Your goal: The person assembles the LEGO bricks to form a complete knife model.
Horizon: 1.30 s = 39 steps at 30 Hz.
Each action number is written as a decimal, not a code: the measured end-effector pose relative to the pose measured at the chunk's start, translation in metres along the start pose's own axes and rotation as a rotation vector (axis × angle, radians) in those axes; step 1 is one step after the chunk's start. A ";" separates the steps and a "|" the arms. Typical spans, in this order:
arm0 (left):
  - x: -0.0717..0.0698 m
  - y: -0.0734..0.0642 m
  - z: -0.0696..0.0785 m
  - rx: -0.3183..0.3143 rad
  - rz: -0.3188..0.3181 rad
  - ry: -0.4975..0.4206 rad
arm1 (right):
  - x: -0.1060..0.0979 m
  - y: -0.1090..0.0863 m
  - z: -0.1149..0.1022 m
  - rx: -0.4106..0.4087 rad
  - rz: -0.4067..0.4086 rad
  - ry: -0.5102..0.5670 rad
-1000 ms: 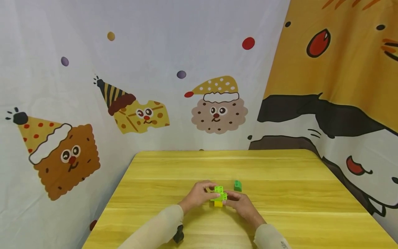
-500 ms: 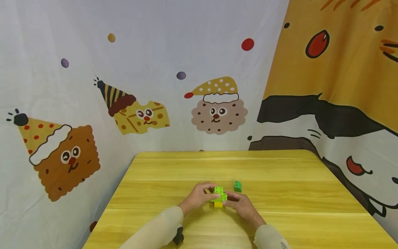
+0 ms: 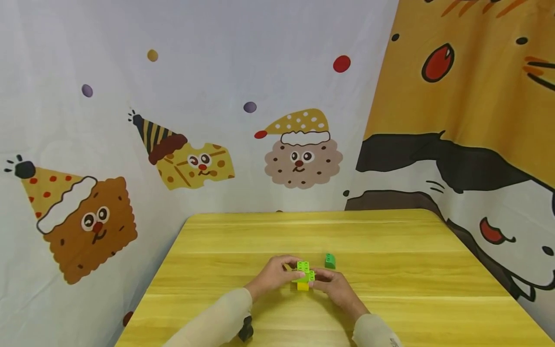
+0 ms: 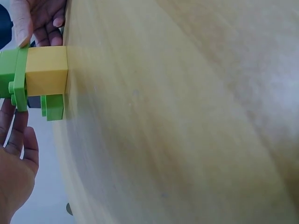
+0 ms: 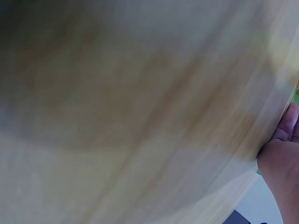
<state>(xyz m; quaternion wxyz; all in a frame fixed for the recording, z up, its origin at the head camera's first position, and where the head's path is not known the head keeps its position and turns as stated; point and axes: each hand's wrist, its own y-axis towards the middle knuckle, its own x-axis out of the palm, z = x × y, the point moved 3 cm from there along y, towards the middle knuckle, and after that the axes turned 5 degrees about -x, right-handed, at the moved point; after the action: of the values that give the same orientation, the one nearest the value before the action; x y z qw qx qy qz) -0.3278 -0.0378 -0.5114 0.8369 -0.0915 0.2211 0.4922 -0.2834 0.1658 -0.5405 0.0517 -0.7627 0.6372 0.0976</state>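
Note:
A small stack of toy building bricks (image 3: 303, 277) stands on the table, light green bricks on top of a yellow brick (image 4: 46, 70). From the left side, my left hand (image 3: 273, 277) grips the light green part, thumb in front and fingers behind. My right hand (image 3: 336, 286) pinches the right side of the light green part between thumb and fingers. In the left wrist view, the left hand's fingers reach up to the bricks from below. Only part of the right hand (image 5: 285, 144) shows at the edge of the right wrist view.
A darker green brick (image 3: 330, 260) with a curved side lies on the wooden table (image 3: 390, 250) just beyond the right hand. A black object (image 3: 245, 329) is beside the left sleeve. A printed cloth (image 3: 208, 72) hangs behind the table.
The head view has shifted slightly. Both hands keep their hold on the brick stack with no clear movement.

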 end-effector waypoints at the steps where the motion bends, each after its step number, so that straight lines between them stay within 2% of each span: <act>1: 0.000 0.000 0.000 -0.002 0.001 0.001 | 0.000 0.000 0.000 0.000 0.004 -0.003; 9: -0.004 0.001 -0.001 -0.019 -0.018 0.005 | 0.000 -0.001 -0.004 0.007 0.010 -0.004; 17: -0.019 0.003 -0.002 -0.001 0.004 -0.011 | 0.001 0.000 -0.005 -0.003 0.018 0.003; 25: -0.033 0.008 -0.008 -0.076 0.037 -0.054 | 0.001 -0.001 -0.004 0.001 0.028 -0.005; 28: -0.036 0.012 -0.010 -0.100 0.058 -0.037 | 0.001 0.000 -0.004 -0.003 0.026 -0.004; 33: -0.040 0.018 -0.011 -0.109 0.080 0.003 | 0.001 0.000 -0.005 0.001 0.021 -0.010; 39: -0.041 0.023 -0.013 -0.135 0.073 -0.002 | 0.001 -0.002 -0.005 0.016 0.026 -0.013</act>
<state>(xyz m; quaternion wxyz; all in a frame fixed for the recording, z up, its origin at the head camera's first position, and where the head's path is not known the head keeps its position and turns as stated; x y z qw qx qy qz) -0.3687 -0.0633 -0.5029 0.8107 -0.1389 0.1896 0.5362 -0.2812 0.1645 -0.5361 0.0607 -0.7532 0.6475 0.0981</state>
